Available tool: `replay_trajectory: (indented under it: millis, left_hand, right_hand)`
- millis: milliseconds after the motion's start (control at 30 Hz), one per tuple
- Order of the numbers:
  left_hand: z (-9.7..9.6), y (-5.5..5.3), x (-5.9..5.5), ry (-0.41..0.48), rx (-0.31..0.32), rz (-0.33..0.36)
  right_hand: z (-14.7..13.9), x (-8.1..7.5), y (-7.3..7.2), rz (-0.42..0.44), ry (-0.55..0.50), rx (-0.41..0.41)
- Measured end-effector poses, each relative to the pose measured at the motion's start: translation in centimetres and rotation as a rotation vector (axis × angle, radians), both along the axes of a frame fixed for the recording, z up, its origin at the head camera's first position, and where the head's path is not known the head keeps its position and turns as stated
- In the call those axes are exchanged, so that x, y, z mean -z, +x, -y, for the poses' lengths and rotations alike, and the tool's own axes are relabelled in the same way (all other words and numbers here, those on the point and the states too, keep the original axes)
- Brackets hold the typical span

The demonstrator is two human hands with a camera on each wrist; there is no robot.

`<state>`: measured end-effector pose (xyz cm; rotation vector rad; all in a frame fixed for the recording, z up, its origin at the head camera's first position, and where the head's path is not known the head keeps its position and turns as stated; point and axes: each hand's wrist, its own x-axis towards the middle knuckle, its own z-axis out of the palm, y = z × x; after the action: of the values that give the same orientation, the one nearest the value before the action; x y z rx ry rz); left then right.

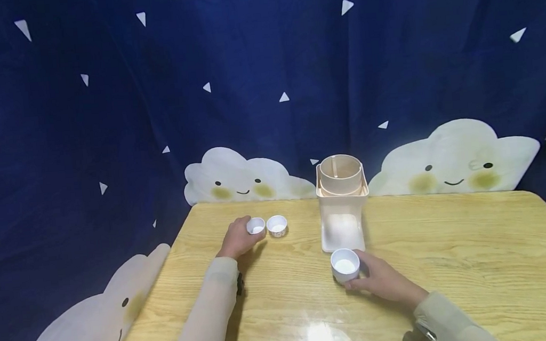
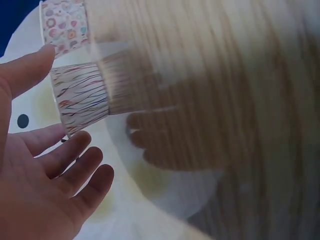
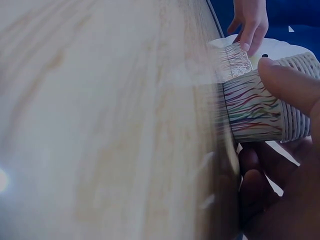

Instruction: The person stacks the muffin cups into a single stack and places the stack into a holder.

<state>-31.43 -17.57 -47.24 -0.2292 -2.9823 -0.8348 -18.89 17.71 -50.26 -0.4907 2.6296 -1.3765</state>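
Note:
My left hand [image 1: 241, 238] is around a small paper cup with wavy stripes [image 2: 81, 96]. Its thumb and fingers are spread on either side of that cup; a gap shows at the thumb in the left wrist view. Just beside stands a second paper cup [image 1: 277, 226], printed with flowers [image 2: 65, 25]. In my right hand [image 1: 380, 277] is a stack of paper cups [image 3: 255, 107] with colourful wavy lines and several nested white rims. The right thumb lies on its side, the fingers curled on the opposite side. Both hands are over the wooden table [image 1: 293, 308].
A beige stand [image 1: 344, 216] with a round tube in its top [image 1: 342, 176] is at the table's back, just beyond the stack. Behind the table hangs a dark blue curtain [image 1: 249, 113] with white triangles and smiling clouds. The table's left edge runs beyond the left arm.

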Motion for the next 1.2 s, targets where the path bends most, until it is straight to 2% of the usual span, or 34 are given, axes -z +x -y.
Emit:
replay_trajectory:
  millis: [133,333,567,767,867,1000,1200]
  left_hand:
    - [-0.1,-0.4,0.3,0.014,-0.007,-0.004]
    - [-0.2,-0.7,0.6,0.031,-0.054,0.003]
    - [-0.2,-0.3,0.7,0.092,-0.084,0.006]
    - [-0.2,0.0,0.7,0.113,-0.102,-0.024]
    - [-0.2,0.2,0.4,0.146,-0.11,-0.016]
    - [-0.1,0.2,0.0,0.146,-0.113,-0.023]
    - [-0.4,0.6,-0.7,0.163,-0.083,-0.087]
  right_hand:
    - [0.0,0.2,0.0,-0.002,-0.005,0.008]
    - [0.0,0.0,0.1,-0.015,-0.002,0.009]
    - [0.0,-0.3,0.1,-0.006,0.01,0.011]
    - [0.0,-0.4,0.1,-0.008,0.019,0.004]
    - [0.0,-0.4,0.1,-0.01,0.013,0.005]
    - [0.0,-0.4,0.1,-0.02,0.018,0.006]
    - [0.0,-0.4,0.2,-0.019,0.012,0.013]
